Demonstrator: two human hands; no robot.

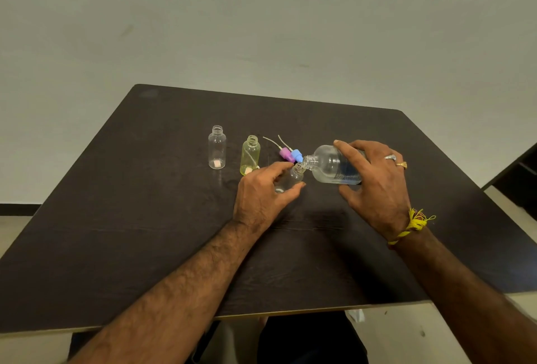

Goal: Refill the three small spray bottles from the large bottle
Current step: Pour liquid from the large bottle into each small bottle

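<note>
- Head view: pale bare wall behind, dark brown wood-grain counter point(174, 233) carrying everything.
- Right hand point(377, 186) has its grip wrapped around the large clear round-shouldered bottle with a blue label point(331, 167), tipped nearly flat, open neck pointing left.
- Left hand point(261, 195) has its grip clasped on a small clear plastic bottle point(290, 179), tilted, mouth touching or just under the large neck; can't tell if liquid is flowing.
- Waiting uncapped and upright: small clear plastic bottle with a white bit at the bottom point(217, 147) far left, small yellow-tinted plastic bottle point(250, 155) beside it.
- Pink spray cap with dip tube point(284, 153) and blue spray cap with dip tube point(296, 155) lie just behind the pour point.
- Doing it well, judged: keep the necks lip to lip, raise the large bottle's base slowly, since the narrow mouth overflows easily.
- Stand the small bottle straighter as it fills; stop below the threads so the dip tube fits.
- Risk: spill onto the caps nearby.
</note>
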